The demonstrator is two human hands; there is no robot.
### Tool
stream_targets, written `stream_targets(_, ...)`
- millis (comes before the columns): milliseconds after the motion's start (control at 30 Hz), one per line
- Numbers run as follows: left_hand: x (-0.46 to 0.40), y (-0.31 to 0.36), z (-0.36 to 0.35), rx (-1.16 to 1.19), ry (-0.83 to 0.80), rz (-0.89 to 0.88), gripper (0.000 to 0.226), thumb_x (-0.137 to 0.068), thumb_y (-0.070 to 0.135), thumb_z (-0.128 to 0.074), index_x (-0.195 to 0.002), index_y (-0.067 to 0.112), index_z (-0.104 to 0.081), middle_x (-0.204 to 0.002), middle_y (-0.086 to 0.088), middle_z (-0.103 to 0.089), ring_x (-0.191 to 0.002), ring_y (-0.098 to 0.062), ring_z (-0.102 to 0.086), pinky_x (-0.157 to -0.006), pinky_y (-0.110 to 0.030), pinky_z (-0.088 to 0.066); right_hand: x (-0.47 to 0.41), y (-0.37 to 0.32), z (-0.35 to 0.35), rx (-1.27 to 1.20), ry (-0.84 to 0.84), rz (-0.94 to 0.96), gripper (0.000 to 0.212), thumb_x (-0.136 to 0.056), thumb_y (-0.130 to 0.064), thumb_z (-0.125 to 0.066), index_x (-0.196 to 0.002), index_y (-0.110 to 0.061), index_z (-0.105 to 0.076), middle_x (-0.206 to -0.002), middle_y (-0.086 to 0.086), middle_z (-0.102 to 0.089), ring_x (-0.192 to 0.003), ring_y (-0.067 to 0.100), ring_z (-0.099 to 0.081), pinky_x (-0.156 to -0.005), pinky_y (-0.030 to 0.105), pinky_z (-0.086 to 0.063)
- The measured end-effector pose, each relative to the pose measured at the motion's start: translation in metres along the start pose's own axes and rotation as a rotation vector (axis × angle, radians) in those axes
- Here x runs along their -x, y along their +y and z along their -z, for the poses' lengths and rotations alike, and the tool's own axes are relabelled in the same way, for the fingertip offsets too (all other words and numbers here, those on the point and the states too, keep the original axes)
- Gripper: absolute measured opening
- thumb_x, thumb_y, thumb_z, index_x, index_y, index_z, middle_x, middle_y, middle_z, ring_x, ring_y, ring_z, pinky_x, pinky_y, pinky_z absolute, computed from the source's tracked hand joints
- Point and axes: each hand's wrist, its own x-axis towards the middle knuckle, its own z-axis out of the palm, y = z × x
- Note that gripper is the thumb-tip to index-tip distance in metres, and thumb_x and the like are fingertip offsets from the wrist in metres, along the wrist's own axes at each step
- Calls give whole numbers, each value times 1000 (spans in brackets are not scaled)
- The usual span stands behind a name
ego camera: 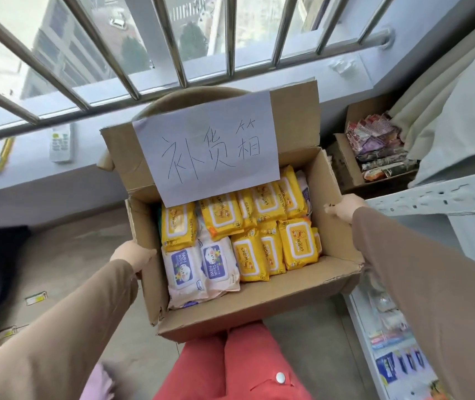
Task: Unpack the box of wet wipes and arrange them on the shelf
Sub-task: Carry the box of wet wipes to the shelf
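- Got the cardboard box (259,301) up in front of me, my left hand (132,256) gripping its left wall and my right hand (345,210) gripping the right one.
- Plain brown corrugated card, flaps open, white paper sign (207,148) with handwriting on the far flap.
- Inside: soft plastic packs, yellow wipes (296,243) mostly, two white-purple wipes (198,267) near-left.
- Its long axis runs left to right between my hands.

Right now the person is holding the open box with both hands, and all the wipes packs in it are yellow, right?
Not quite. The left hand and right hand do hold the open box, but not all packs are yellow. The head view shows yellow packs and also white packs with purple labels in the near left corner.
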Motion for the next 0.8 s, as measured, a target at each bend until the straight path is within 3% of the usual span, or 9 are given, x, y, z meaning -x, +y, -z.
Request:
stream_targets(100,-3,3,2,-53,-7,5,14,-91,11,-61,-94,-2,-63,-79,-19,-68,-75,-37,-70,-70,-45,-61,2,-4,-3,83,50,44,41,-97,-38,-58,-122,-6,-63,-114,15,-67,-104,35,-63,-92,42,-50)
stream_targets(267,2,-1,4,-60,3,-46,11,-91,7,-57,-81,2,-61,-85,-22,-70,-80,-38,-71,-70,-45,-60,21,4,-7,98,104,97,40,-100,-35,-52,-127,-8,-62,-120,16,-66,-110,36,-61,-89,39,-48)
stream_targets(367,-1,-8,10,-110,15,-95,14,-88,11,-59,-86,0,-66,-83,-19,-72,-79,-37,-71,-72,-46,-61,39,27,-23,35,113,67,42,-99,-35,-53,-125,-3,-62,-119,19,-66,-110,37,-60,-90,41,-49)
stream_targets(533,1,-20,22,-267,39,-227,11,-88,17,-63,-87,7,-66,-83,-13,-71,-76,-32,-69,-75,-45,-60,95,75,-65,-103,96,-53,45,-97,-40,-56,-121,-2,-62,-115,18,-67,-102,37,-64,-78,35,-48)
stream_targets(600,9,-22,27,-362,44,-297,12,-89,19,-64,-86,7,-66,-81,-12,-70,-74,-30,-68,-71,-39,-59,123,97,-87,-136,96,-85,42,-97,-41,-56,-112,-2,-63,-105,17,-68,-98,36,-65,-72,33,-46)
stream_targets(700,25,-27,27,-525,29,-406,12,-91,17,-62,-85,7,-65,-81,-10,-67,-71,-26,-62,-65,-33,-50,176,131,-126,-232,92,-129,34,-98,-35,-56,-78,-8,-57,-77,9,-61,-76,29,-60,-56,30,-37)
stream_targets(800,45,-32,23,-661,13,-502,12,-91,20,-63,-86,8,-65,-86,-10,-68,-76,-28,-63,-69,-33,-51,234,170,-172,-356,114,-202,31,-98,-33,-58,-79,-9,-51,-78,10,-59,-80,30,-60,-60,31,-40)
